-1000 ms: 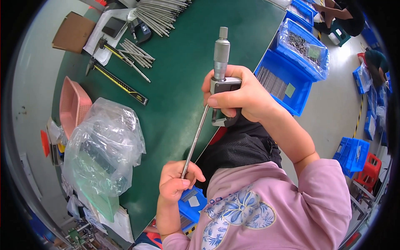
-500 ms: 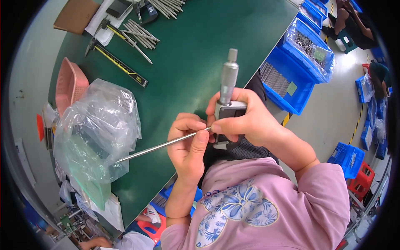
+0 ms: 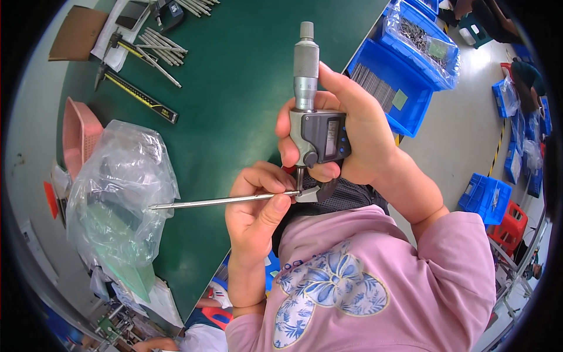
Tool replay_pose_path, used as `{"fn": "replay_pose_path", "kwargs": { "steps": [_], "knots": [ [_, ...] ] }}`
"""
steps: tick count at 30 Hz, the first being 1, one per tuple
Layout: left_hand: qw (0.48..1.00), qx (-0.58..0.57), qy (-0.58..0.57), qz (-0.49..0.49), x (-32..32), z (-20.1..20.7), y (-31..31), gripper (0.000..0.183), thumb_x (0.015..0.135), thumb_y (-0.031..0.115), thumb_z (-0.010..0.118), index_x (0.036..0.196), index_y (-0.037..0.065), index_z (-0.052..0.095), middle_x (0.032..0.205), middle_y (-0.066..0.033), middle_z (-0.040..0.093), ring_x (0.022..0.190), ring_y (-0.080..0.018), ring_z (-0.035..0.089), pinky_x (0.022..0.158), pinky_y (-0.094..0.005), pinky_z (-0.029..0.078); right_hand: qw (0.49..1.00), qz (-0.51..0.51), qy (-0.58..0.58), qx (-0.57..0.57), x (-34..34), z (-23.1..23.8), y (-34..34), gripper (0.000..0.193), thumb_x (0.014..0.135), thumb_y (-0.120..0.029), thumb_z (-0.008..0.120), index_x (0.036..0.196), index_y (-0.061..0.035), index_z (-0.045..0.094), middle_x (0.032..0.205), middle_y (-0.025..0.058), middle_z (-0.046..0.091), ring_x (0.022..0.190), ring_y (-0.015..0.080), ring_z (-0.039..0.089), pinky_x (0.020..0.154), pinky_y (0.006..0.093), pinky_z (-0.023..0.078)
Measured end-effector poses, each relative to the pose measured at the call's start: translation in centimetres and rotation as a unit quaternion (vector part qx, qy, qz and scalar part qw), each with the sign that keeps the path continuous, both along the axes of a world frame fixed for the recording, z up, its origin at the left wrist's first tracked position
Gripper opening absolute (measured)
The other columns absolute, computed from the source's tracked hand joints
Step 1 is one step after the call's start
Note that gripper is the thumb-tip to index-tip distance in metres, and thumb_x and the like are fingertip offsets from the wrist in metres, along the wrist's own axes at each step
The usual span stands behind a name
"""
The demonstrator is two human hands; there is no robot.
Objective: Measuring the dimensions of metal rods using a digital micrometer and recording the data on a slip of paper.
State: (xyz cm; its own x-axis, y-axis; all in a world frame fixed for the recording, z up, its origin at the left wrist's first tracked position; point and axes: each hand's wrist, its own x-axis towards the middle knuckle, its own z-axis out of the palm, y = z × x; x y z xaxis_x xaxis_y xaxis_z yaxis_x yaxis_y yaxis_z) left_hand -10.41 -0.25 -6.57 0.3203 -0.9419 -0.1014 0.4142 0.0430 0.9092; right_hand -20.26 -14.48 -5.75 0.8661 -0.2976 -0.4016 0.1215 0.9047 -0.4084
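1. A long green table (image 3: 234,88) fills most of what I see, its edge running down toward the person in a pink top.
2. On its left side lies a crumpled clear plastic bag (image 3: 120,193), with a pink basket (image 3: 79,132) just beside it.
3. Off the table's right edge stand blue bins (image 3: 399,82), one holding thin metal parts under plastic.
4. The right hand (image 3: 358,132) is wrapped firmly around a digital micrometer (image 3: 314,123), held upright above the table edge with its grey thimble pointing away from the person.
5. The left hand (image 3: 258,205) pinches a thin metal rod (image 3: 223,201) between thumb and fingers; the rod lies roughly level, its far end pointing over the bag, its near end set in the micrometer's measuring gap.
6. Further up the table lie two calipers (image 3: 138,97), close together.
7. A small heap of loose metal rods (image 3: 161,50) lies just beside them.
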Motion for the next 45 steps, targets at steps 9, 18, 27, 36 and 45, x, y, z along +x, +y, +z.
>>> {"fn": "replay_pose_path", "kwargs": {
  "steps": [9,18,27,36,45],
  "knots": [
    [1.0,0.012,0.002,-0.024,0.0,-0.1,-0.5,0.014,0.079,0.007,0.058,0.083,0.001,0.046,0.086,-0.0094,0.047,0.074,-0.013,0.048,0.066,-0.0245,0.042,1.0,-0.007,0.018,0.005,-0.4,0.2,-0.2,0.065,0.081,-0.057,0.03,0.077,0.0024,0.056,0.063,0.0184,0.056,0.035,0.0145,0.041,0.029,0.0206,0.031],
    [0.998,0.022,-0.005,-0.054,0.1,-0.1,-1.0,0.014,0.078,0.007,0.058,0.082,0.001,0.046,0.084,-0.0087,0.046,0.074,-0.0138,0.05,0.065,-0.0249,0.046,0.998,0.0,0.045,-0.042,-0.8,-0.1,-0.4,0.067,0.079,-0.06,0.033,0.077,0.0026,0.057,0.062,0.0175,0.057,0.036,0.014,0.042,0.03,0.0206,0.031],
    [0.997,0.028,-0.007,-0.071,0.0,-0.4,-1.7,0.014,0.078,0.006,0.058,0.083,0.001,0.045,0.082,-0.0086,0.047,0.072,-0.0143,0.051,0.065,-0.0253,0.045,0.999,-0.022,0.024,0.024,-1.5,-0.3,-0.8,0.067,0.077,-0.06,0.036,0.078,0.0034,0.056,0.063,0.0177,0.057,0.039,0.0152,0.045,0.03,0.0205,0.031],
    [0.997,0.072,-0.011,0.004,-1.0,-0.2,-1.9,0.017,0.078,0.006,0.056,0.089,-0.001,0.044,0.086,-0.0111,0.048,0.072,-0.0163,0.051,0.065,-0.0278,0.045,0.998,-0.052,0.036,0.014,-1.5,-0.7,-0.9,0.064,0.075,-0.06,0.039,0.078,0.0011,0.056,0.063,0.0153,0.058,0.04,0.0141,0.046,0.031,0.021,0.031],
    [0.998,0.062,-0.027,0.015,-0.4,-0.8,-1.7,0.018,0.079,0.009,0.057,0.088,-0.001,0.044,0.084,-0.0109,0.049,0.072,-0.0142,0.049,0.064,-0.0261,0.044,0.995,-0.045,0.042,-0.083,-1.3,-0.6,-0.5,0.065,0.075,-0.062,0.038,0.076,0.0004,0.057,0.061,0.0128,0.057,0.036,0.0126,0.041,0.032,0.021,0.031]
  ]
}}
